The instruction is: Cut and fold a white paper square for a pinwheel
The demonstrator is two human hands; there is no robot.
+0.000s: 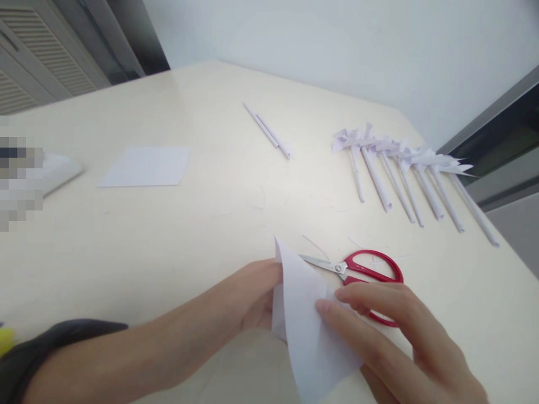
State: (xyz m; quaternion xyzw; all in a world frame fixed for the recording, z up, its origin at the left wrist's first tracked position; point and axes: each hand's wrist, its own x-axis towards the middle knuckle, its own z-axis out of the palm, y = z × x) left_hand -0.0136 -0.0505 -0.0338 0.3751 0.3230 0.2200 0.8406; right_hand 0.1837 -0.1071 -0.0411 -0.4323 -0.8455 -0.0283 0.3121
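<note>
A curved white sheet of paper is held up near the front of the table. My left hand reaches behind its left edge and grips it there, with most of the fingers hidden by the paper. From the right, my right hand has its fingers on the sheet's right side, pinching it where it overlaps. Just behind the paper lies a pair of scissors with red handles, its blades slightly apart. The right hand's fingers cover part of the lower handle loop.
At the right stand out several paper pinwheel-like pieces on rolled paper sticks, lying in a row. Two thin paper rolls lie farther back. A flat stack of paper is at left, near a white object. Thin paper scraps are scattered mid-table.
</note>
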